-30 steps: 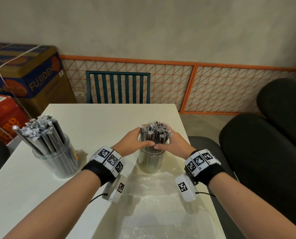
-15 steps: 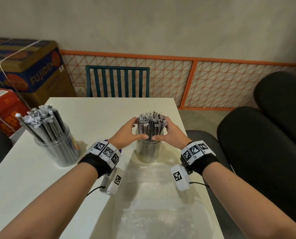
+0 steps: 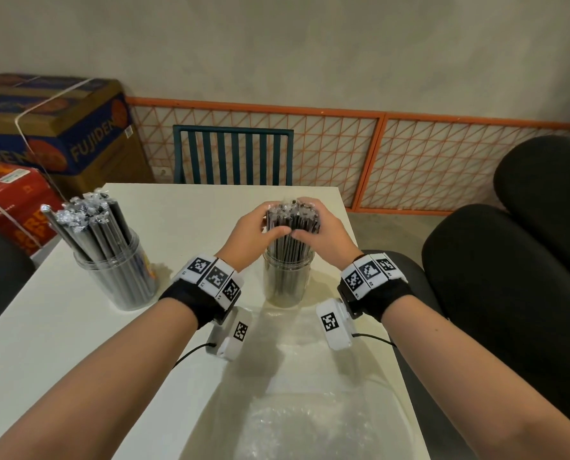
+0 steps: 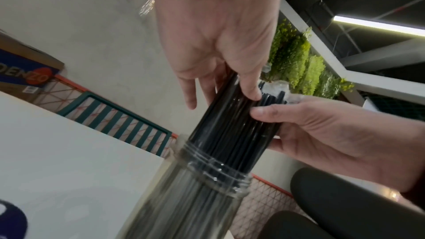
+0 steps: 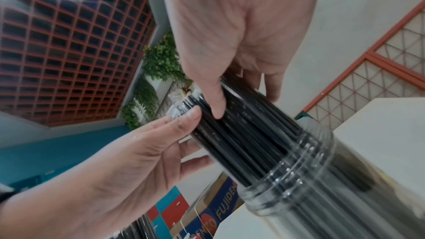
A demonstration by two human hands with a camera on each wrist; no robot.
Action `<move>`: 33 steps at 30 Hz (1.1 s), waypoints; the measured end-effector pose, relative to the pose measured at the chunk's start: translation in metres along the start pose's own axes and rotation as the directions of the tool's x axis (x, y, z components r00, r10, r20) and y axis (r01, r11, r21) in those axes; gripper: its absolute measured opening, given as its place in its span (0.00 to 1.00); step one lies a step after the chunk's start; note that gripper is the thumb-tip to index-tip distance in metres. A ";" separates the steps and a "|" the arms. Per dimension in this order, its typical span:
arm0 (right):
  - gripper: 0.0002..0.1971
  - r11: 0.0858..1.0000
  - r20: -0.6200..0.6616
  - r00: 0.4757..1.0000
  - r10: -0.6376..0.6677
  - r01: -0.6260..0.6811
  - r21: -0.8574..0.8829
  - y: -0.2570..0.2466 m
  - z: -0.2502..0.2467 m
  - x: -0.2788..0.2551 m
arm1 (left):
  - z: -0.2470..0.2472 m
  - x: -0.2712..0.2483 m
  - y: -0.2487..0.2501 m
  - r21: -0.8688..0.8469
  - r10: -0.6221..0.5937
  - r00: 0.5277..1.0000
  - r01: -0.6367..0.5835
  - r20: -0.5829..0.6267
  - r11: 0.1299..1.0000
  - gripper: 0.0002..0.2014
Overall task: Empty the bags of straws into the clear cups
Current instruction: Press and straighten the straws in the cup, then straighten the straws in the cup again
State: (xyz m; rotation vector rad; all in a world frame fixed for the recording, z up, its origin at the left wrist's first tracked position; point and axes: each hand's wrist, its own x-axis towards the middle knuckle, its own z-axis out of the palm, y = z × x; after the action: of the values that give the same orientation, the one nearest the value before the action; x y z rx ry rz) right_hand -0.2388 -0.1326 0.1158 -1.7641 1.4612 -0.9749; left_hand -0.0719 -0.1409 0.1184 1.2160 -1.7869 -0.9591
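Note:
A bundle of thin black straws (image 3: 291,227) stands upright in a clear cup (image 3: 287,283) at the table's middle right. My left hand (image 3: 253,229) and right hand (image 3: 325,227) wrap the bundle from either side above the rim, thumbs nearly meeting in front. In the left wrist view my left thumb (image 4: 250,88) presses on the straws (image 4: 230,124) above the cup (image 4: 202,188). In the right wrist view my right thumb (image 5: 216,104) lies on the straws (image 5: 241,143), and the left hand (image 5: 115,161) holds the other side. A second clear cup (image 3: 117,280) at the left holds thicker wrapped straws (image 3: 87,220).
An empty clear plastic bag (image 3: 310,426) lies on the white table (image 3: 61,343) in front of the cup. The table's right edge runs close to that cup, with black chairs (image 3: 509,293) beyond. A teal chair (image 3: 233,157) stands behind, and cardboard boxes (image 3: 61,134) at the left.
Both hands stay wrapped round the straw bundle and now sit a little higher on it. The cup has not moved on the table.

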 end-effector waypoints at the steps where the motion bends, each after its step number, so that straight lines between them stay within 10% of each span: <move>1: 0.30 1.000 0.021 1.000 0.004 -0.004 -0.009 0.001 0.000 -0.001 | 0.002 -0.002 0.000 -0.003 -0.015 1.000 0.015 -0.005 1.000 0.23; 19: 0.44 0.984 0.111 0.983 0.144 -0.154 0.094 0.025 -0.003 -0.008 | -0.004 -0.012 -0.015 0.017 -0.146 0.989 0.145 0.037 0.989 0.35; 26: 0.39 0.851 0.095 0.896 0.435 -0.374 -0.369 0.022 -0.014 -0.045 | -0.024 -0.042 -0.035 0.112 -0.289 0.956 0.283 0.046 0.953 0.35; 29: 0.31 0.768 0.287 0.804 0.521 -0.294 -0.569 -0.003 -0.011 -0.062 | -0.045 -0.060 -0.040 0.257 -0.425 0.888 0.376 0.175 0.890 0.33; 33: 0.21 0.836 0.485 0.779 0.398 -0.090 -0.541 -0.050 0.016 -0.059 | -0.096 -0.083 -0.043 0.432 -0.653 0.603 0.492 0.458 0.756 0.26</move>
State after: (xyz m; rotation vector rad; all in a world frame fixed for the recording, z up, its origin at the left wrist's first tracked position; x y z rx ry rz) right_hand -0.2058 -0.0653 0.1410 -1.8973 1.5399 0.1319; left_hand 0.0511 -0.0893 0.1073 1.9071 -2.0663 -1.6651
